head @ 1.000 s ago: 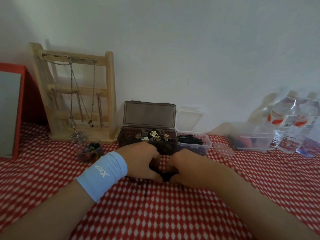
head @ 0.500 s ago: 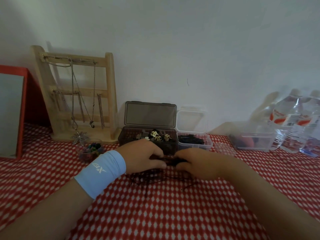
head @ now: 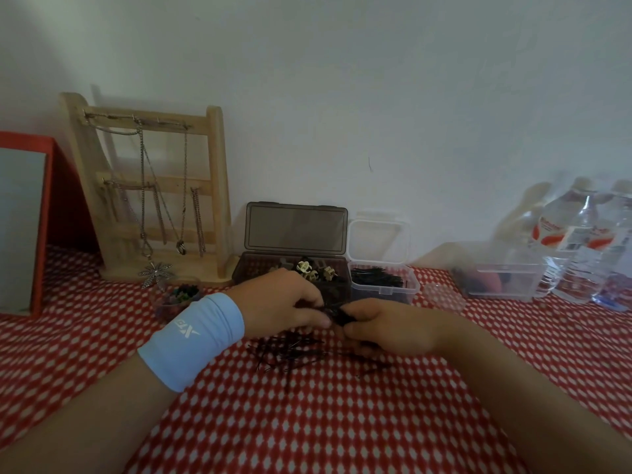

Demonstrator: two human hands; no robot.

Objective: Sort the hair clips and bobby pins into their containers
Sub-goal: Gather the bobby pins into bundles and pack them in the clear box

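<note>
Several dark bobby pins lie scattered on the red checked cloth just in front of my hands. My left hand, with a light blue wristband, and my right hand meet fingertip to fingertip, both pinched on a small dark bundle of bobby pins held between them. Behind them stands an open dark box with small claw hair clips inside. Next to it on the right, an open clear box holds black bobby pins.
A wooden jewellery stand with necklaces stands at the back left, beside a red-framed mirror. A small jar of coloured bits sits near my left wrist. A clear tub, a round clear lid and water bottles are at the right.
My hands have lifted off the cloth and moved slightly back toward the boxes with a bundle of pins, uncovering the loose bobby pins on the cloth.
</note>
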